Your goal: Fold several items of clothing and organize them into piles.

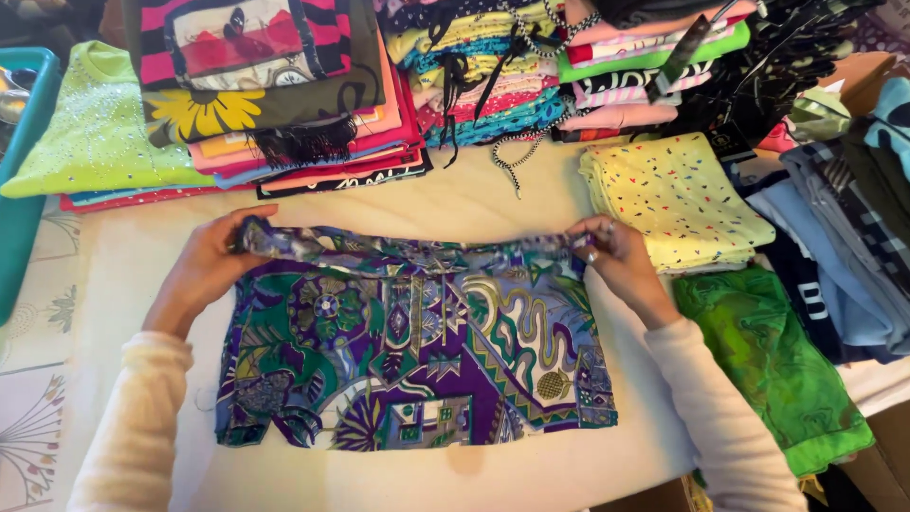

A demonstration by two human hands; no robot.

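A purple, green and blue patterned garment (408, 351) lies flat on the pale table (445, 204) in front of me. My left hand (204, 265) grips its far left corner, fingers closed on the cloth. At the far right corner my right hand (616, 261) pinches the same top edge. That edge is lifted and bunched between the two hands, while the rest of the garment rests on the table. Both arms wear cream sleeves.
Stacks of folded clothes line the back: a lime green top (100, 133), a pile with a sunflower print (265, 104), a multicoloured stack (493, 76). A yellow speckled pile (678, 199), a green garment (768, 360) and blue clothes (844, 256) lie right. A teal bin (19, 142) stands left.
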